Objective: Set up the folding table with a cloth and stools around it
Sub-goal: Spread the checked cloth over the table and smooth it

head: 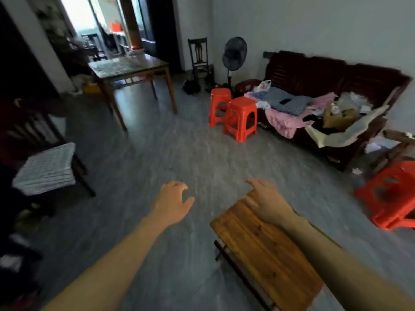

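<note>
A small wooden folding table with a slatted brown top stands low on the grey floor in front of me, to the right. My right hand rests over its far corner with fingers spread, gripping nothing. To the left of the table my left hand hovers over the floor, open and empty. Two red plastic stools stand beside the sofa further back. More red stools sit at the right edge. No cloth for the table is clearly identifiable.
A dark wooden sofa piled with clothes and a cardboard box runs along the right wall. A large dining table stands at the back left, a fan and chair behind. A dark chair with a striped cushion is at left.
</note>
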Tool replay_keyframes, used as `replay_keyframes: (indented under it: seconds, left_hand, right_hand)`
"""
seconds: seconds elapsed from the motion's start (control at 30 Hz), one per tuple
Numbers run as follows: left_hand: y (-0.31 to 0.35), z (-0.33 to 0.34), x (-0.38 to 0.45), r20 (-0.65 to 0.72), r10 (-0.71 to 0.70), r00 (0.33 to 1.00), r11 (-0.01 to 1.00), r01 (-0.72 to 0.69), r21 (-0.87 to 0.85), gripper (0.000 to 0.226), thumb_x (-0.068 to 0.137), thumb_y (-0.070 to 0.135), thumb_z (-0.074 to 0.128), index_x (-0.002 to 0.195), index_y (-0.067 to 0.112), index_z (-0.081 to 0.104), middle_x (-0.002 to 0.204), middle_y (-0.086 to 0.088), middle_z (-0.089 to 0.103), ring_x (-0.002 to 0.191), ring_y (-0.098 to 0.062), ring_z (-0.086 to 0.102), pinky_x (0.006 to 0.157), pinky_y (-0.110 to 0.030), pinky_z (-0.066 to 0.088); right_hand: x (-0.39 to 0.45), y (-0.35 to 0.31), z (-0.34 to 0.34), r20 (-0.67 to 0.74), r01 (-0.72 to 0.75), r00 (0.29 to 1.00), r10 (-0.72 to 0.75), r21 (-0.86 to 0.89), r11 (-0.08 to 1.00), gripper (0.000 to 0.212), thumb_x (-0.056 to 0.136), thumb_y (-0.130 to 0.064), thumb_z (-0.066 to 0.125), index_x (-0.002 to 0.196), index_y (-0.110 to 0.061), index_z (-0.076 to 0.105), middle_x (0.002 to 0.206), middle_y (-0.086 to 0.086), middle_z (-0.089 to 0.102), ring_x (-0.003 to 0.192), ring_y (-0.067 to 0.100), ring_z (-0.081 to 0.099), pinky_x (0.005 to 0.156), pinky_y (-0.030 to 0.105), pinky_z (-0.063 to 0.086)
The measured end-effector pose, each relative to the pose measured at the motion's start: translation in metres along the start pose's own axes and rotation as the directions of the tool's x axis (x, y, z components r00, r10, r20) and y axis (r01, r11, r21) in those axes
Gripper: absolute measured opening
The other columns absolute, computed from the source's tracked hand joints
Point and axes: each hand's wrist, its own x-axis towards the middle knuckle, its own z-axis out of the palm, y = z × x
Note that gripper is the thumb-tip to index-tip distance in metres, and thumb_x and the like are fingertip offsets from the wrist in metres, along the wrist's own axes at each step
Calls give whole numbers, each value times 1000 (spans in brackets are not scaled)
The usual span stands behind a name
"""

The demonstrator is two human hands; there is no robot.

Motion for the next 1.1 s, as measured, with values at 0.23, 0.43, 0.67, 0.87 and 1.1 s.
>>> replay_keyframes:
  seconds: [0.23,0.43,0.67,0.87,1.1]
  left_hand:
    - [-122,-38,-35,-110,-232,966,970,221,-105,53,87,48,55,126,13,59,133,-6,55,121,-26,50,105,-37,38]
    - [-234,-79,-40,-204,-367,907,927,340,-155,50,91,43,57,132,15,55,138,-4,51,127,-24,45,107,-32,33]
    - [-348,-116,-55,-229,-506,832,861,469,-197,50,89,43,60,131,14,56,136,-5,53,124,-25,47,105,-32,35]
    - [-415,-131,-42,-248,-580,776,814,544,-203,49,90,45,58,131,19,54,137,-2,51,126,-23,44,103,-35,39]
    - [-471,-142,39,-242,-594,767,803,583,-126,49,90,45,58,131,18,54,138,-2,49,125,-23,45,104,-33,37]
  right_hand:
    - [69,-123,54,117,251,963,-244,-49,967,64,96,-51,49,148,-18,33,149,7,39,135,24,39,111,39,35]
    - [128,-238,105,142,377,919,-368,-42,925,64,95,-49,51,148,-18,35,146,6,41,133,24,42,109,38,37]
    - [179,-349,163,234,486,852,-469,-18,874,63,96,-49,51,148,-19,34,147,6,40,133,25,41,108,39,38]
    - [236,-404,201,291,569,786,-546,4,822,63,95,-50,51,147,-18,36,144,6,43,133,26,41,107,38,39]
    - [345,-435,234,288,619,740,-608,63,783,64,94,-50,51,147,-19,35,146,5,42,133,23,42,109,35,37]
